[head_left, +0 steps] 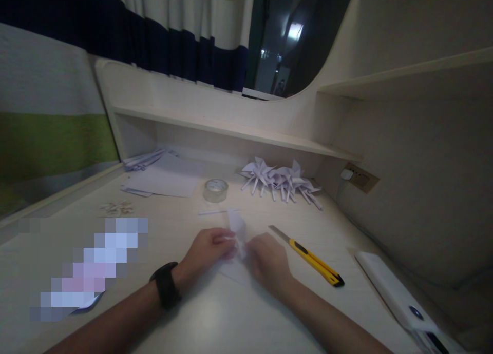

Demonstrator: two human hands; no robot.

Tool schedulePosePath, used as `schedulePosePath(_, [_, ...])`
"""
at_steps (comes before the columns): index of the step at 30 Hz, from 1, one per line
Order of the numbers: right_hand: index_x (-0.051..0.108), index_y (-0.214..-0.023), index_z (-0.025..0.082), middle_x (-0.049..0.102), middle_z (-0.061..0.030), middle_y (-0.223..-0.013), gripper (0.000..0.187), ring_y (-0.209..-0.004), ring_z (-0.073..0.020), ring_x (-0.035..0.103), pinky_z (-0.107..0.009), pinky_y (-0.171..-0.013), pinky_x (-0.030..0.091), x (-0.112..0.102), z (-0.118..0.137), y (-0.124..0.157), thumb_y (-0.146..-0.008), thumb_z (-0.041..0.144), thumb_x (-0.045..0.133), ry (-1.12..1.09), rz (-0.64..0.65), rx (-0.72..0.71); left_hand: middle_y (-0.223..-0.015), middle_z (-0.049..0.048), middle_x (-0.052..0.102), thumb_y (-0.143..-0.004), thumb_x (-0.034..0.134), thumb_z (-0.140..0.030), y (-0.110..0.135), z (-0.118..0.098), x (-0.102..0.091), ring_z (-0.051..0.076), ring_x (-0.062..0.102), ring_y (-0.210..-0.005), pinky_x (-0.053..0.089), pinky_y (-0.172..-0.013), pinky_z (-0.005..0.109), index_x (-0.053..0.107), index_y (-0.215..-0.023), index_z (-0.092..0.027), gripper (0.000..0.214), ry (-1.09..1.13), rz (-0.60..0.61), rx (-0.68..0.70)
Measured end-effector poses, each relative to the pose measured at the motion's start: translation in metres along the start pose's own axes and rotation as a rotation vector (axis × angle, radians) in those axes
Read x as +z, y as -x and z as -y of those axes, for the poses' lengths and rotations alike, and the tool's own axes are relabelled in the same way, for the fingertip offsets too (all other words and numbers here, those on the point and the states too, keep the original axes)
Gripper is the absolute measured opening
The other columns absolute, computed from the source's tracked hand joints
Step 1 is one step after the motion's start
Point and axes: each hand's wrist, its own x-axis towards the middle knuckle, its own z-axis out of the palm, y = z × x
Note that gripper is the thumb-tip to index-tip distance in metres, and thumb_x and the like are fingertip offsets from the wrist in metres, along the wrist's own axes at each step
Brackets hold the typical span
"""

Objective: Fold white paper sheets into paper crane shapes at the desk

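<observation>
A white paper pinwheel (237,223), partly folded, is between my two hands just above the desk. My left hand (213,244), with a black watch on its wrist, pinches the paper's left side between thumb and fingers. My right hand (268,257) is closed at the paper's right side, its fingertips mostly hidden. The middle of the pinwheel is blurred and partly covered by my fingers. Under the hands lies a flat white sheet (232,272). A thin rolled paper stick (211,213) rests just beyond the pinwheel. Right of my right hand lies a yellow utility knife (314,259), blade out.
Clear tape (215,191) stands behind the hands. Several finished paper pinwheels (283,177) are heaped at the back right, paper sheets (165,174) at the back left. Small pale pieces (116,209) and a blurred-out object (90,267) lie left. A white device (393,287) lies right.
</observation>
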Motion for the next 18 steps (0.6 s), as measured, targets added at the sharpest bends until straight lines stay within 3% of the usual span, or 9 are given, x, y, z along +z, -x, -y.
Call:
schedulePosePath(10, [0.058,-0.083,0.019,0.062,-0.0069,-0.075,0.013,-0.07,-0.0185,0.055,-0.027,-0.058,0.041,0.0016,0.0058,0.0041,-0.082,0.014,0.046,0.168,0.015,-0.055,-0.073,0.0097,0.074,-0.066,0.069,-0.028,0.0025,-0.0001,-0.0008,0.023,0.07,-0.068,0.055,-0.069,0.035,0.067,-0.094,-0.009,0.034,-0.199,0.04,0.076])
schedulePosePath(18, [0.057,-0.079,0.018,0.059,-0.0055,-0.072,0.014,-0.069,-0.0179,0.055,-0.027,-0.061,0.042,0.004,0.0016,0.004,-0.078,0.011,0.045,0.108,0.008,0.089,-0.076,0.0037,0.074,-0.072,0.059,-0.021,0.0024,0.0005,-0.0051,0.019,0.068,-0.073,0.05,-0.071,0.029,0.066,-0.102,-0.016,0.031,-0.448,0.073,0.302])
